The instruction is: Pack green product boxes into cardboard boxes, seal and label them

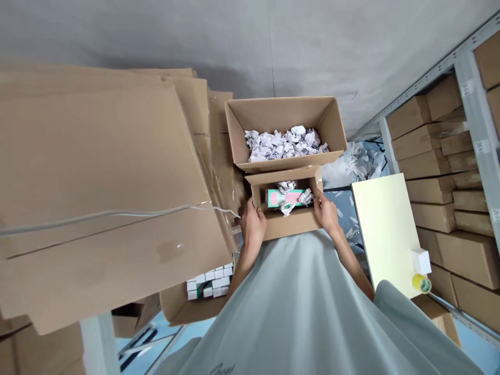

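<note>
Both hands grip a small open cardboard box in front of my body. My left hand is closed on its left side, and my right hand is closed on its right side. Inside lies a pink and green packet, with several crumpled paper balls on and around it. Just beyond stands a larger open cardboard box holding a heap of crumpled white paper.
Large flattened cardboard sheets lean at the left. Below them, a carton holds small white boxes. At right, a pale board carries a white box and yellow tape roll. Shelves of cartons stand beyond.
</note>
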`<state>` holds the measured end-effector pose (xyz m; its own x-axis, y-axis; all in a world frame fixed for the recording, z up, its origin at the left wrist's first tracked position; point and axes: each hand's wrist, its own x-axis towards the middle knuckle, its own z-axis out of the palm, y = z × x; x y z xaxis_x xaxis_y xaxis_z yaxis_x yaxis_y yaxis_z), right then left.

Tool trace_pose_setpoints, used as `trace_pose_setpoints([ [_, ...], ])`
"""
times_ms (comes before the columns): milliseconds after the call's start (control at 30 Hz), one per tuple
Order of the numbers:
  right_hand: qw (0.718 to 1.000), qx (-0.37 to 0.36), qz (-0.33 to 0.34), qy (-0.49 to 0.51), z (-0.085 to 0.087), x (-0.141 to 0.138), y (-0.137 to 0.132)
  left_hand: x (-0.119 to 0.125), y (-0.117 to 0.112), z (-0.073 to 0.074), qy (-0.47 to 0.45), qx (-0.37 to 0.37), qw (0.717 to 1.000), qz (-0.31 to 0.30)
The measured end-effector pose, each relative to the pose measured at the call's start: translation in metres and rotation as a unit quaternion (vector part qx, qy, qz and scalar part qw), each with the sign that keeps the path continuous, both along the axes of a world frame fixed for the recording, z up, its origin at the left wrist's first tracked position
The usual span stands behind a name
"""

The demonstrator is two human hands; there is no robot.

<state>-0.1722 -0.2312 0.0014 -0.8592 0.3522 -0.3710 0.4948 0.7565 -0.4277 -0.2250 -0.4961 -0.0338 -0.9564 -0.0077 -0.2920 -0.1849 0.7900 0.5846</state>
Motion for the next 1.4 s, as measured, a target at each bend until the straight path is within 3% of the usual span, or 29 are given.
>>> trace_pose_setpoints([
  [133,0.998,0.024,-0.052,-0.006,0.017,0.033,-0.001,0.015,-0.007,0.012,0.037,0.014,0.998,-0.057],
  [267,0.99,0.04,-0.137,-0.014,0.034,0.084,0.007,0.027,0.006,0.026,0.01,0.037,0.988,-0.151],
  [400,0.971,0.038,-0.235,-0.008,0.041,0.135,0.022,0.031,0.047,0.032,0.003,0.042,0.97,-0.241],
  [533,0.945,0.038,-0.324,0.008,0.035,0.186,0.055,0.041,0.114,0.031,0.009,0.053,0.944,-0.325],
  [667,0.919,0.024,-0.392,0.048,0.017,0.245,0.1,0.059,0.195,0.007,0.031,0.101,0.917,-0.384],
  [733,0.9,0.012,-0.431,0.057,0.004,0.275,0.126,0.067,0.243,-0.016,0.021,0.148,0.906,-0.396],
  [833,0.868,0.009,-0.492,0.068,-0.019,0.318,0.166,0.08,0.323,-0.054,-0.084,0.218,0.891,-0.389],
  [933,0.837,-0.003,-0.541,0.083,-0.043,0.357,0.202,0.098,0.399,-0.082,-0.166,0.219,0.873,-0.404],
  [1033,0.808,-0.023,-0.583,0.086,-0.066,0.388,0.227,0.119,0.456,-0.099,-0.176,0.195,0.858,-0.441],
  [1200,0.754,-0.05,-0.649,0.094,-0.104,0.417,0.243,0.153,0.514,-0.119,-0.154,0.142,0.842,-0.496],
  [1400,0.685,-0.091,-0.71,0.137,-0.129,0.43,0.244,0.175,0.55,-0.126,-0.156,0.134,0.82,-0.535],
])
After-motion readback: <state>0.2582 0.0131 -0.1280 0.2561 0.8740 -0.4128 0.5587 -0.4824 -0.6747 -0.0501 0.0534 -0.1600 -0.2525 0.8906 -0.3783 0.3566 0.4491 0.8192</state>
